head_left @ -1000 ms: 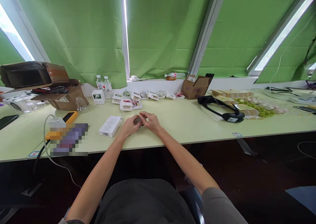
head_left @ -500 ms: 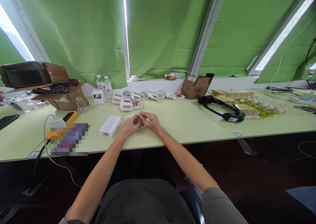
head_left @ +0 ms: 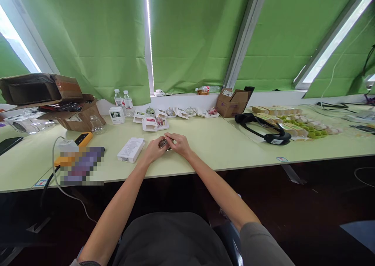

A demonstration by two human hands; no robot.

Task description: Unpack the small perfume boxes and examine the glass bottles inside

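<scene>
Between the hands, a shiny round thing (head_left: 162, 143) sits pinched: left hand (head_left: 154, 149) around its side, right hand (head_left: 180, 144) at its top, probably to steady it. White box (head_left: 131, 150) lies just left of the grip, seemingly kept handy.

Dial centre, dark silvery glints on the small round object (head_left: 162, 143) | twelve, blinds (head_left: 187, 35) blazing green | two, brown carton (head_left: 228, 108), purple-marked | three, headset (head_left: 259, 127) in black | six, shirt (head_left: 172, 238) charcoal-grey | nine, white box (head_left: 133, 147), black barcode (head_left: 125, 159), then an orange device (head_left: 84, 140) | beneath, pale yellow-green surface (head_left: 216, 143)
</scene>
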